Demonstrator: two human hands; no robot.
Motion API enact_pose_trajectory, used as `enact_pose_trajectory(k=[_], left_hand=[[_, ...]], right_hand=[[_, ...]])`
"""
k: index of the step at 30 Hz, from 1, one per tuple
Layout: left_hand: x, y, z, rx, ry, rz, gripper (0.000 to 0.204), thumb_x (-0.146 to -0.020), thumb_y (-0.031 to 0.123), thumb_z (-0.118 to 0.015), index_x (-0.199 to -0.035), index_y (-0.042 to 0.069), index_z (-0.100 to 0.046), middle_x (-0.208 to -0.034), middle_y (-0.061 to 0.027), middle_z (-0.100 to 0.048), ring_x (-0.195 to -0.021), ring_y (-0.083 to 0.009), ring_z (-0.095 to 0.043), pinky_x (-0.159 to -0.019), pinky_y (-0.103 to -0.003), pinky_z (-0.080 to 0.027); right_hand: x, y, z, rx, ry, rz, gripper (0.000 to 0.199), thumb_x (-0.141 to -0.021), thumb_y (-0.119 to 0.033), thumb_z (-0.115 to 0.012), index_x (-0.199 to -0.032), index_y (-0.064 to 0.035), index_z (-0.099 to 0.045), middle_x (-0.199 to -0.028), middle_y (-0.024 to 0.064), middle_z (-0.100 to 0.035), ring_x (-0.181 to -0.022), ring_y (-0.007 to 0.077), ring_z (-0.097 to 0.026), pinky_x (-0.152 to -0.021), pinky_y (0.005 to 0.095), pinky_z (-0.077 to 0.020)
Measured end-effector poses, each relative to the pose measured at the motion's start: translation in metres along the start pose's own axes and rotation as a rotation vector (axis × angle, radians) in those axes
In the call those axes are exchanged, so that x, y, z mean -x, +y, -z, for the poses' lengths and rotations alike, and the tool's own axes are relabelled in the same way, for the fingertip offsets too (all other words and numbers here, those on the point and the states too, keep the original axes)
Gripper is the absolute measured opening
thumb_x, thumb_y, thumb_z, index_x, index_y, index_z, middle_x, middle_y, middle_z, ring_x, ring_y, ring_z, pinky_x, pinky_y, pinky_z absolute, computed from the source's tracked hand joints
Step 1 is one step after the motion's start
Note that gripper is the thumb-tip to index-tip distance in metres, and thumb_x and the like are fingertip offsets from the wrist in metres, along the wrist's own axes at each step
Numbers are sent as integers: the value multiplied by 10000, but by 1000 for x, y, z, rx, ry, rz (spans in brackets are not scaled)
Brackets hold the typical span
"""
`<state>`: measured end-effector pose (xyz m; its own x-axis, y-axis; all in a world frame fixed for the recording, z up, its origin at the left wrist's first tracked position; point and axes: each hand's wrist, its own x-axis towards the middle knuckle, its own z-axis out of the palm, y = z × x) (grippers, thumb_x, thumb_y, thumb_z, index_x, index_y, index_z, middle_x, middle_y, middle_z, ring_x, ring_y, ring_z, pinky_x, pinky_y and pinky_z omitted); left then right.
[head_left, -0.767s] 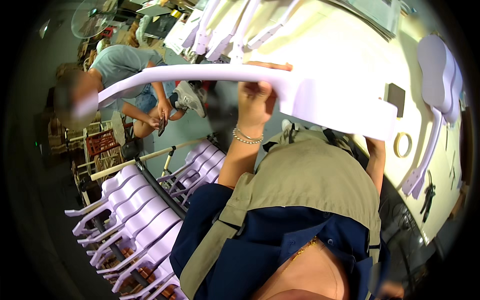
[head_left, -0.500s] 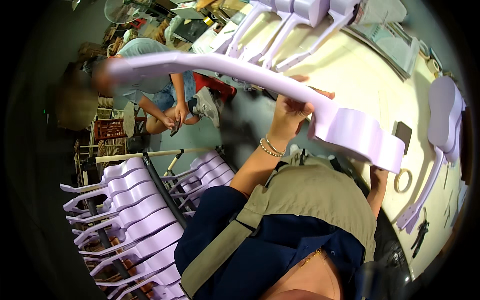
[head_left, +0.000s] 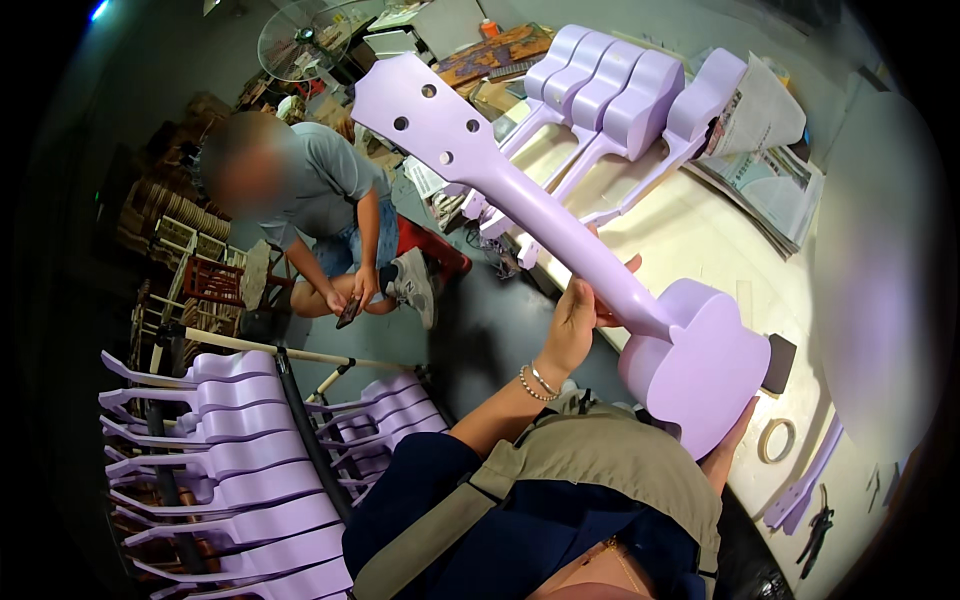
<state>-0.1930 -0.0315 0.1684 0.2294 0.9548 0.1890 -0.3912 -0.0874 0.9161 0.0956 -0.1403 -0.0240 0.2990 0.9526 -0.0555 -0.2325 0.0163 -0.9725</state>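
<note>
A lilac-painted ukulele (head_left: pixel 705 365) without strings is held up slantwise in front of me, its back and neck facing me. Several round peg holes pierce its headstock, which points to the upper left. My left hand (head_left: pixel 572 325) wraps round the neck close to the body, closed on it. At the lower end, my right hand (head_left: pixel 732 442) holds the body's edge; most of its fingers are hidden behind the body. Beside the body, a dark rectangular block (head_left: pixel 780 362) and a tape roll (head_left: pixel 764 448) lie on the pale worktable (head_left: pixel 670 235).
More lilac ukuleles (head_left: pixel 615 95) lie at the table's far end, near newspapers (head_left: pixel 765 195). Another ukulele's neck (head_left: pixel 808 480) and a black hand tool (head_left: pixel 818 525) are at right. Ukuleles fill a rack (head_left: pixel 318 420) at left. A seated person (head_left: pixel 335 180) holds a phone.
The ukulele has turned so its back and the flat of its headstock show, and its body has swung lower and nearer me. Both hands keep their hold on it.
</note>
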Motion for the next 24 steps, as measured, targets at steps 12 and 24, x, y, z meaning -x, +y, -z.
enact_pose_trajectory(k=[12, 24], left_hand=[[-22, 27, 1, 224, -2, -75, 721, -880, 573, -455, -1344, 32, -345, -931, -121, -605, -1099, -374, -563, -980, -518, -420], [-53, 6, -21, 276, -166, -52, 619, -895, 510, -502, -1286, 41, -404, -964, -121, -612, -1016, -342, -590, -994, -516, -395]], right_hand=[[17, -10, -2, 69, 12, 5, 515, -935, -407, -444, -1365, -126, -397, -1351, 106, -444, -1258, 292, -422, -1081, 499, -277], [123, -78, 5, 471, 320, 266, 497, -954, -452, -379, -1342, -144, -431, -1328, 98, -461, -1246, 304, -431, -1081, 526, -264]])
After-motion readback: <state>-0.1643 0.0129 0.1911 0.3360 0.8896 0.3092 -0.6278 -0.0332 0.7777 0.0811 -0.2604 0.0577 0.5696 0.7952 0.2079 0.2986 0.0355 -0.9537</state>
